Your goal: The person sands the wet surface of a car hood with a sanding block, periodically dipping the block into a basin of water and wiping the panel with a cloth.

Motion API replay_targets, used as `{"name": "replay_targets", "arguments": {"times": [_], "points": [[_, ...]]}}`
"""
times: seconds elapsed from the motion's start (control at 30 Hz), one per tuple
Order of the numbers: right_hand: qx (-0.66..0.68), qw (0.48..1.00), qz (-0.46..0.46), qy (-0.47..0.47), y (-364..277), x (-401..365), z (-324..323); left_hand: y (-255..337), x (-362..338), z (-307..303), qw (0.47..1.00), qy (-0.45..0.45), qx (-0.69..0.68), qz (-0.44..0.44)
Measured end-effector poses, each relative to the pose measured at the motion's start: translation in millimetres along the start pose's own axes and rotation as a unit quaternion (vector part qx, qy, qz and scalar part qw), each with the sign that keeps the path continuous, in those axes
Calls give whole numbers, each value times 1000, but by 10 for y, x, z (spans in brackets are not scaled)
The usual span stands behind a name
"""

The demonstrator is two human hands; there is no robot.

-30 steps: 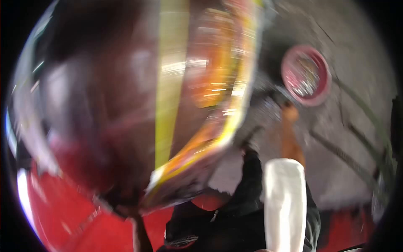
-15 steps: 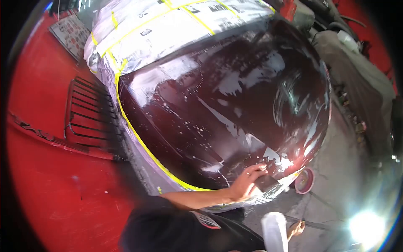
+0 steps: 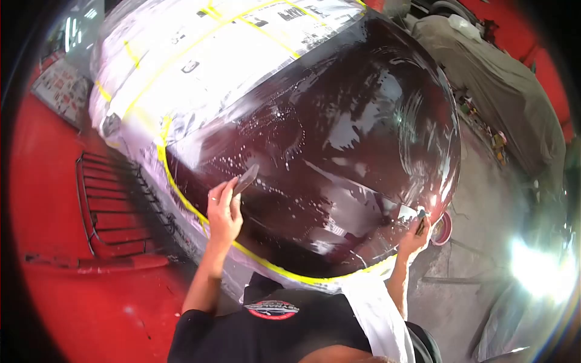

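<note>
A dark maroon car hood (image 3: 363, 157), wet with droplets and streaks, fills the middle of the view. Above its left part, my left hand (image 3: 225, 212) grips a thin, flat, dark rectangular piece (image 3: 247, 179) between thumb and fingers. At the front right edge of the hood, my right hand (image 3: 413, 241) is closed on a small dark piece (image 3: 422, 224), partly covered by the fingers. Yellow masking tape (image 3: 260, 262) runs along the near edge of the hood.
Masking paper (image 3: 206, 66) with yellow tape covers the windshield area. A pink bucket (image 3: 443, 228) stands on the floor beyond my right hand. A black metal rack (image 3: 115, 206) is on the left, a covered car (image 3: 496, 78) on the right. A bright lamp (image 3: 543, 263) shines at lower right.
My left hand has moved left from the hood's front right with the flat dark piece. My right hand has come up from the lower right to the hood's edge. The view has shifted.
</note>
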State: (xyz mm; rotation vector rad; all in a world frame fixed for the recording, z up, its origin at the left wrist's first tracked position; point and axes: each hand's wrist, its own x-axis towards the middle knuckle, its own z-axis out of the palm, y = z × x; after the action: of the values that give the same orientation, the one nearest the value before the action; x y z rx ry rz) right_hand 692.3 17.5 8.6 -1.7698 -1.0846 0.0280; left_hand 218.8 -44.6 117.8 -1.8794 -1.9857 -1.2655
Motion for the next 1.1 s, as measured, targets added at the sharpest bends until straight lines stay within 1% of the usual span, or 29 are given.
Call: {"name": "replay_targets", "arguments": {"times": [0.03, 0.07, 0.1, 0.13, 0.17, 0.2, 0.23, 0.27, 0.3, 0.33, 0.37, 0.4, 0.43, 0.5, 0.53, 0.6, 0.63, 0.67, 0.7, 0.77, 0.8, 0.83, 0.9, 0.93, 0.97, 1.03, 1.1], "points": [[-18, 999, -32, -12, -324, -114, -4, -183, 173, -52, 999, -29, 13, 15], [-58, 997, -36, -33, -543, -215, 18, -371, 465, -32, 997, -46, 31, 57], [-60, 994, -89, -21, -507, -338, 120, -502, 833, 41, 994, -29, 21, 105], [-78, 993, -82, -18, -729, -477, 160, -631, 1214, 154, 990, -30, 3, 136], [-100, 992, -74, -15, -975, -632, 186, -775, 1607, 338, 981, -3, -19, 193], [-111, 991, -72, -7, -1077, -780, 264, -883, 1996, 540, 976, -7, -25, 216], [-99, 993, -60, 8, -1162, -920, 348, -988, 2356, 802, 975, 0, -53, 216], [-96, 994, -44, 13, -1236, -1102, 287, -994, 2705, 1011, 975, -21, -62, 214], [-112, 993, -39, 15, -1284, -1297, 253, -1012, 3039, 1244, 970, -34, -60, 232], [-125, 992, -7, 5, -1308, -1478, 238, -1064, 3337, 1517, 964, -28, -49, 259], [-135, 991, 21, -2, -1362, -1598, 245, -1079, 3611, 1755, 964, -62, -46, 255], [-158, 986, 49, -9, -1474, -1693, 221, -1054, 3815, 1965, 962, -95, -44, 251], [-170, 984, 51, -5, -1594, -1775, 187, -1034, 3949, 2166, 961, -100, -55, 250], [-164, 983, 85, 25, -1772, -1861, 236, -982, 4199, 2537, 938, -174, -52, 295], [-149, 984, 86, 41, -1804, -1895, 279, -977, 4239, 2697, 936, -177, -59, 298], [-143, 984, 102, 42, -1885, -1848, 410, -1004, 4321, 2992, 901, -232, -76, 359], [-134, 983, 117, 38, -2036, -1800, 475, -986, 4360, 2991, 900, -235, -81, 358], [-137, 986, 88, 32, -2169, -1725, 569, -986, 4380, 2990, 882, -248, -90, 390], [-148, 984, 91, 27, -2206, -1668, 622, -1001, 4320, 2951, 864, -263, -101, 418], [-191, 981, 8, 8, -2246, -1466, 736, -1086, 4159, 2828, 858, -276, -126, 415], [-203, 979, -4, -10, -2349, -1354, 785, -1176, 4025, 2689, 858, -285, -139, 404], [-206, 978, -1, -10, -2365, -1289, 846, -1251, 3869, 2486, 858, -293, -150, 395], [-125, 991, 13, 45, -2386, -1171, 943, -1329, 3484, 1752, 851, -348, -108, 377], [-122, 991, 13, 47, -2433, -1138, 992, -1455, 3203, 1491, 857, -317, -125, 388], [-91, 994, 35, 53, -2500, -1127, 1053, -1593, 2904, 1219, 862, -285, -141, 396], [-55, 995, 55, 59, -2608, -1080, 1197, -1720, 2382, 558, 855, -322, -149, 378], [6, 1000, -3, 6, -2672, -1059, 1337, -1735, 1997, 39, 865, -347, -141, 335]]}}
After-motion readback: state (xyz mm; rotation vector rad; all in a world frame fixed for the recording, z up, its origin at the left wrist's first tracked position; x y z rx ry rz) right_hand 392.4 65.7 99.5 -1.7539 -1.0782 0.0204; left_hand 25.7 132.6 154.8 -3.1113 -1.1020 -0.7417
